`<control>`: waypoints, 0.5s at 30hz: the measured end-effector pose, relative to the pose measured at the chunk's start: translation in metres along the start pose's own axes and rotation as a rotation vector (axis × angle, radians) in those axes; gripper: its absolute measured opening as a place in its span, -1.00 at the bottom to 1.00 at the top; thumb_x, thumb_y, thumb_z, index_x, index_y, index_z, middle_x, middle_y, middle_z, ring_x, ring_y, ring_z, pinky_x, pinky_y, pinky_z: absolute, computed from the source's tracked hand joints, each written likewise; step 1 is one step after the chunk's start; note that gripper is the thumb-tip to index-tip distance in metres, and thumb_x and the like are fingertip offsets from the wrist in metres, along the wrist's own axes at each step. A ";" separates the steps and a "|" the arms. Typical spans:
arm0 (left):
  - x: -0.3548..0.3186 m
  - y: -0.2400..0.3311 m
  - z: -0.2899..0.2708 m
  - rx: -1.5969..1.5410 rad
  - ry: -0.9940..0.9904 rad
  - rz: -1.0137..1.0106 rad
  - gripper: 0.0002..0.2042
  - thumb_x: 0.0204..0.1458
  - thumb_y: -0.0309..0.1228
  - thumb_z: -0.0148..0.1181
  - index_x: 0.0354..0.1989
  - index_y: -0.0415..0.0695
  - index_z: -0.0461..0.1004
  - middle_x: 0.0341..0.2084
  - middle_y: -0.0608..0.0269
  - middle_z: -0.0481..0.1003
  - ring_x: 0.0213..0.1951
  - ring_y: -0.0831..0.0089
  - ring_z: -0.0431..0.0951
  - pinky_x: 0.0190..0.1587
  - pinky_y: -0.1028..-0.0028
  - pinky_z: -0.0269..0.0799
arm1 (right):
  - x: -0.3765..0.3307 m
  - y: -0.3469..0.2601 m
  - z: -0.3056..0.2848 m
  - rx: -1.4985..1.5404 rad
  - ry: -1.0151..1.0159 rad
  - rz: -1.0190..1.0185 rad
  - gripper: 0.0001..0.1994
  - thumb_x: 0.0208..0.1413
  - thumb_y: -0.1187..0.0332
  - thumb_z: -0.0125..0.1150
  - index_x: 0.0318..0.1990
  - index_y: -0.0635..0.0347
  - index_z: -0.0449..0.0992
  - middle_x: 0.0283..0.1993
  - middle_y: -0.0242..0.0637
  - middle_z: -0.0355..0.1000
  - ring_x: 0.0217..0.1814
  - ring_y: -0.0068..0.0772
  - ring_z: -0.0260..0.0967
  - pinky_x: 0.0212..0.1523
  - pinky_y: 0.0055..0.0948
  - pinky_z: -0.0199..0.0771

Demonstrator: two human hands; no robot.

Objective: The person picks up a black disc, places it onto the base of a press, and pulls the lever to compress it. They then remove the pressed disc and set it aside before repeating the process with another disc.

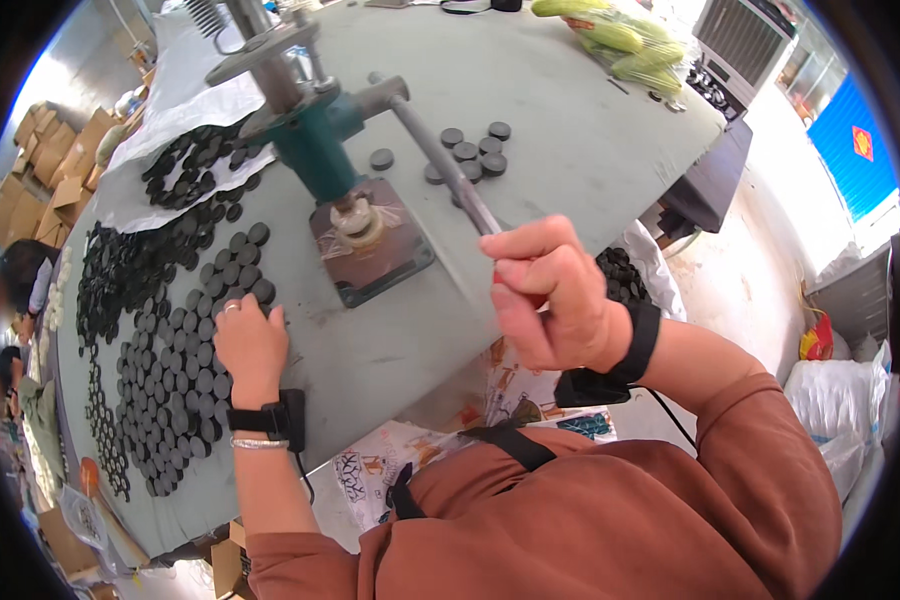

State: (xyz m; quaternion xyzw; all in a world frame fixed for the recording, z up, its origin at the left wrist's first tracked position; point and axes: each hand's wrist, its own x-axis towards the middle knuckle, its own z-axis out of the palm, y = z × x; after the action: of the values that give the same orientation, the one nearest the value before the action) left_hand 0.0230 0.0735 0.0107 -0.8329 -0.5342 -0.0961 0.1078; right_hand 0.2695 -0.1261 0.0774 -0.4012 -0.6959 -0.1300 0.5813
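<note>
Grey worktable [570, 150], black discs [170, 380], concrete floor [740, 280], perhaps cardboard boxes [40, 180]

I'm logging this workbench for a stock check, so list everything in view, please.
Hand press: one, teal, table centre.
Press lever: one, grey.
Black discs: too many to count, table left.
Small disc group: about eight, dark, beyond the lever.
Table: one, grey-green.
Bagged produce: yellow-green, far corner.
Cardboard boxes: several, brown, far left.
Left hand: on discs.
Right hand: grip closed around the lever's end.
</note>
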 end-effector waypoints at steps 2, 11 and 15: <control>0.005 -0.004 0.006 -0.026 0.032 0.021 -0.64 -0.05 -0.15 0.29 -0.21 -0.16 0.50 -0.22 0.11 0.50 -0.10 0.15 0.48 -0.16 0.17 0.43 | 0.021 -0.003 -0.005 -0.051 -0.012 -0.022 -0.80 -0.14 0.65 0.23 -0.36 0.28 0.34 -0.36 -0.10 0.39 -0.58 -0.32 0.29 -0.59 -0.46 0.30; 0.022 0.026 -0.009 -0.414 -0.003 -0.063 -0.55 -0.07 -0.21 0.32 -0.06 -0.25 0.45 -0.23 0.02 0.57 -0.19 0.15 0.59 -0.11 0.29 0.48 | 0.226 0.048 -0.002 -0.854 -0.086 -0.355 -0.90 -0.09 0.43 0.12 -0.50 0.25 0.52 -0.60 -0.15 0.46 -0.54 -0.13 0.48 -0.54 -0.24 0.41; 0.015 0.070 -0.014 -0.985 0.067 -0.023 -0.39 -0.17 -0.37 0.38 0.08 -0.38 0.31 -0.23 -0.04 0.59 -0.17 0.24 0.62 -0.10 0.40 0.48 | 0.270 0.089 0.023 -1.253 -0.267 -0.474 -0.86 -0.06 0.42 0.12 -0.39 0.18 0.60 -0.48 -0.20 0.55 -0.41 -0.22 0.55 -0.50 -0.25 0.49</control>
State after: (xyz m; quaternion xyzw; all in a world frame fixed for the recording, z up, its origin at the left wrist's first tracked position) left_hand 0.0924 0.0537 0.0227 -0.7754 -0.4308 -0.3650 -0.2828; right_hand 0.3155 0.0561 0.2915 -0.5115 -0.6239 -0.5816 0.1043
